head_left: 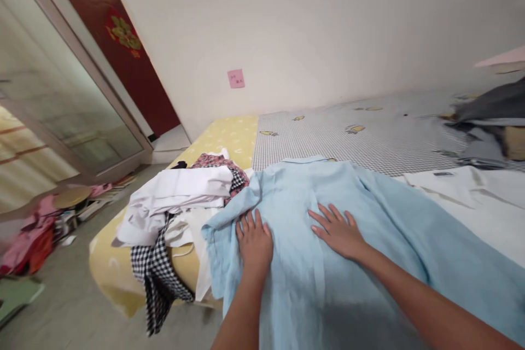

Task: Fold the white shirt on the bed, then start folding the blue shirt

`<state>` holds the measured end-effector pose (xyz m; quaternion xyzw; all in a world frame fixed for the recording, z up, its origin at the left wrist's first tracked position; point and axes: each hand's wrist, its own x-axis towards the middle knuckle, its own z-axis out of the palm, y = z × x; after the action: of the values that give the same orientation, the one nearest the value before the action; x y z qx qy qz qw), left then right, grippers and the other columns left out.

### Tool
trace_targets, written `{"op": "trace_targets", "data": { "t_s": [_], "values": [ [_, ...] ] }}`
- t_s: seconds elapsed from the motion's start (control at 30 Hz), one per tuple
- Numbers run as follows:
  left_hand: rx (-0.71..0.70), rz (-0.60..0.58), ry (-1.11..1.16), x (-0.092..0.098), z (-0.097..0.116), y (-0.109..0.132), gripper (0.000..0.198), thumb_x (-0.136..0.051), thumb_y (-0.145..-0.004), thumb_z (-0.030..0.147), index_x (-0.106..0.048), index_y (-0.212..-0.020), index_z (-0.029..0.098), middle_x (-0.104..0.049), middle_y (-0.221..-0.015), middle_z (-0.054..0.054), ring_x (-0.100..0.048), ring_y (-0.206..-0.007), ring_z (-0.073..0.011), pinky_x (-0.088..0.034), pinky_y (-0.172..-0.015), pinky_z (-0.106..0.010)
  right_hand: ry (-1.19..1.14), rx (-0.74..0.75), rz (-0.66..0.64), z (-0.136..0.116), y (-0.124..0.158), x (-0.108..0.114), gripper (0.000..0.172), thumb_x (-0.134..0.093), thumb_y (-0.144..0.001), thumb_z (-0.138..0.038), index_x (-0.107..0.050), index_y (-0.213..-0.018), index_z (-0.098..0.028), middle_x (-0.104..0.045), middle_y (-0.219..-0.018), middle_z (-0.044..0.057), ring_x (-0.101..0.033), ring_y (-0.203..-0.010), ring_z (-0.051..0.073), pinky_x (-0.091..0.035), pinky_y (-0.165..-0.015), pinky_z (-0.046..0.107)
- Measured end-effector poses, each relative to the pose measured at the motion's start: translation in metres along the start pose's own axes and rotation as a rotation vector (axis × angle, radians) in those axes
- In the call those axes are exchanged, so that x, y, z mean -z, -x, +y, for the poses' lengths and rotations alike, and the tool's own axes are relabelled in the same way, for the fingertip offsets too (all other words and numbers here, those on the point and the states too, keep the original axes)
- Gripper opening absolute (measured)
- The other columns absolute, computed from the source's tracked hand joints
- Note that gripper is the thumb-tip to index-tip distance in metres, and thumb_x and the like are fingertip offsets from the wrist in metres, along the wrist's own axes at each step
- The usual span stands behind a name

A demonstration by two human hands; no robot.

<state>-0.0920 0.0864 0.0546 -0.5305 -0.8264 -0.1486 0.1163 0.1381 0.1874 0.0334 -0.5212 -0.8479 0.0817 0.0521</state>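
A light blue shirt (291, 262) lies spread out on the bed, its collar toward the wall. Its left sleeve is folded inward along that side, while the right sleeve stretches out toward the lower right. My left hand (254, 240) rests flat on the shirt beside the folded sleeve, fingers extended. Near the middle of the shirt, my right hand (337, 231) lies palm down with its fingers spread. Neither hand grips the fabric.
Left of the shirt, a pile of clothes has a white garment (184, 188) on top and a black-and-white checked cloth (158, 273) hanging over the bed's edge. A white shirt (471, 191) lies at right, below dark clothes (492, 104). Belongings (41, 224) cover part of the floor.
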Motion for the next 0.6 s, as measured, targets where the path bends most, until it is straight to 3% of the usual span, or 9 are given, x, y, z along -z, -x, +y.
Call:
{"op": "trace_targets", "data": {
  "t_s": [0.17,0.27,0.37,0.43,0.53,0.57,0.6],
  "values": [
    [0.034,-0.038,0.068,-0.004,0.002,0.001,0.054,-0.039,-0.1,0.026,-0.048,-0.151,0.013,-0.049,-0.156,-0.021,-0.041,-0.146,-0.0373,-0.029,-0.121,-0.061,0.045,0.009,0.214,-0.006,0.007,-0.013,0.061,-0.023,-0.102,-0.061,-0.046,-0.154,-0.039,-0.043,-0.162,0.004,-0.031,-0.152,0.034,-0.019,-0.12,0.063],
    [0.024,-0.115,0.202,0.004,-0.003,-0.006,0.049,-0.05,-0.094,0.026,-0.06,-0.141,0.014,-0.053,-0.152,-0.022,-0.046,-0.143,-0.0382,-0.032,-0.118,-0.063,0.041,-0.004,0.229,-0.009,0.009,-0.012,0.06,-0.024,-0.102,-0.058,-0.048,-0.153,-0.038,-0.045,-0.161,0.004,-0.033,-0.15,0.034,-0.021,-0.119,0.063],
    [-0.031,-0.126,0.272,0.036,-0.026,-0.017,0.034,-0.048,-0.095,0.026,-0.074,-0.118,0.021,-0.069,-0.132,-0.013,-0.062,-0.126,-0.0271,-0.047,-0.11,-0.048,0.006,-0.003,0.225,-0.012,0.009,-0.009,0.058,-0.027,-0.101,-0.055,-0.05,-0.152,-0.037,-0.046,-0.161,0.004,-0.034,-0.15,0.034,-0.021,-0.119,0.063],
    [0.005,0.001,0.255,0.068,-0.052,-0.024,0.041,-0.036,-0.099,0.025,-0.071,-0.12,0.02,-0.069,-0.127,-0.013,-0.063,-0.118,-0.0227,-0.05,-0.106,-0.041,-0.02,-0.002,0.239,-0.012,0.008,-0.008,0.058,-0.028,-0.101,-0.054,-0.051,-0.151,-0.037,-0.047,-0.16,0.004,-0.034,-0.15,0.034,-0.019,-0.119,0.063],
    [0.213,0.352,0.14,0.112,-0.098,-0.029,0.044,-0.042,-0.097,0.03,-0.06,-0.134,0.012,-0.057,-0.134,-0.02,-0.058,-0.123,-0.0289,-0.047,-0.105,-0.045,-0.049,-0.005,0.256,-0.013,0.007,-0.009,0.058,-0.029,-0.1,-0.053,-0.052,-0.15,-0.036,-0.048,-0.159,0.004,-0.034,-0.15,0.034,-0.018,-0.12,0.063],
    [0.254,0.367,0.099,0.121,-0.11,-0.03,0.048,-0.048,-0.096,0.034,-0.057,-0.136,0.011,-0.056,-0.133,-0.021,-0.058,-0.122,-0.0303,-0.048,-0.102,-0.045,-0.059,-0.008,0.259,-0.014,0.007,-0.01,0.057,-0.03,-0.1,-0.053,-0.053,-0.149,-0.036,-0.048,-0.159,0.004,-0.035,-0.149,0.034,-0.018,-0.12,0.063],
    [0.269,0.309,0.072,0.126,-0.12,-0.03,0.052,-0.052,-0.094,0.038,-0.055,-0.138,0.01,-0.059,-0.128,-0.02,-0.061,-0.116,-0.0301,-0.05,-0.097,-0.043,-0.068,-0.008,0.26,-0.014,0.007,-0.01,0.057,-0.031,-0.099,-0.053,-0.054,-0.149,-0.036,-0.048,-0.159,0.004,-0.035,-0.149,0.034,-0.018,-0.12,0.063]
  ]
}}
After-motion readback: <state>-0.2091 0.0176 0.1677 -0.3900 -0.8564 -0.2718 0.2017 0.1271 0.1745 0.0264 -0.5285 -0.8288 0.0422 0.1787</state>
